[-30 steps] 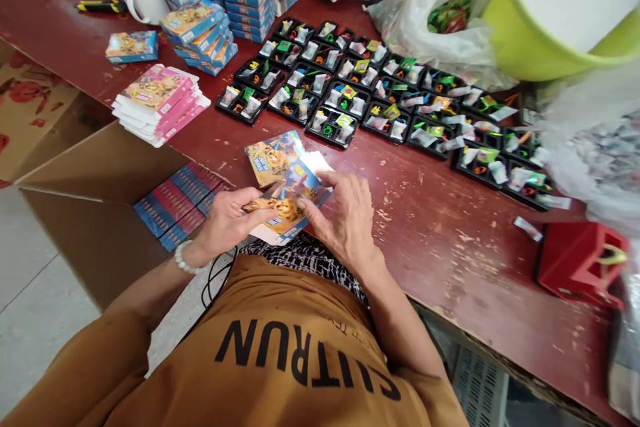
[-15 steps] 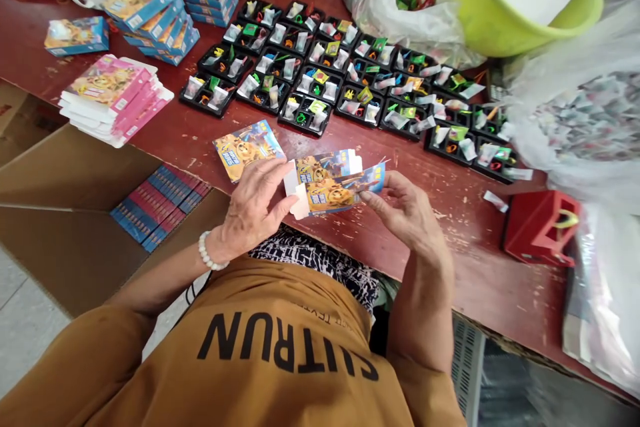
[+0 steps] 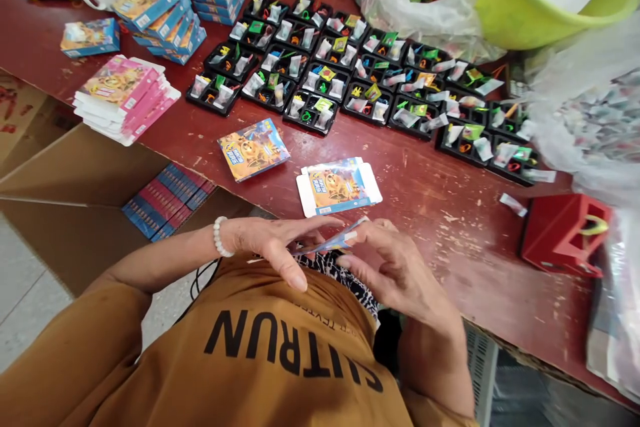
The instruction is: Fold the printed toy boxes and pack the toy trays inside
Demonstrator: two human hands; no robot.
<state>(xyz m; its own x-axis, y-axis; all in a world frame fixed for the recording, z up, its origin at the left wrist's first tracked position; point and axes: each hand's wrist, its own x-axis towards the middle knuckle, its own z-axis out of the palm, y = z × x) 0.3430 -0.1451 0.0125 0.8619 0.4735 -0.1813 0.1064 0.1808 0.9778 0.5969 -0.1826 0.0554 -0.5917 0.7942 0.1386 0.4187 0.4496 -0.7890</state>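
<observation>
A flattened, printed blue carton [image 3: 337, 240] is tilted nearly edge-on above my lap at the table's front edge. My right hand [image 3: 395, 263] pinches its right end between thumb and fingers. On its left side my left hand [image 3: 273, 243], with a bead bracelet at the wrist, has thumb and fingers stretched apart around the carton; whether they touch it is unclear. Just beyond lies another flat carton [image 3: 337, 188] with white flaps spread. To its left rests a closed-looking blue and yellow box [image 3: 254, 149].
Black compartment trays [image 3: 313, 111] with small toys and sachets fill the table's middle. Pink flat cartons [image 3: 123, 97] and blue boxes [image 3: 160, 13] are stacked left. A red tape dispenser [image 3: 565, 233] stands right, near a sachet bag [image 3: 595, 113]. An open cardboard box [image 3: 75, 213] holds packed boxes below.
The upper carton has been lifted off the other flat one and drawn toward my body, turning edge-on. My left hand has left the table and come down beside it.
</observation>
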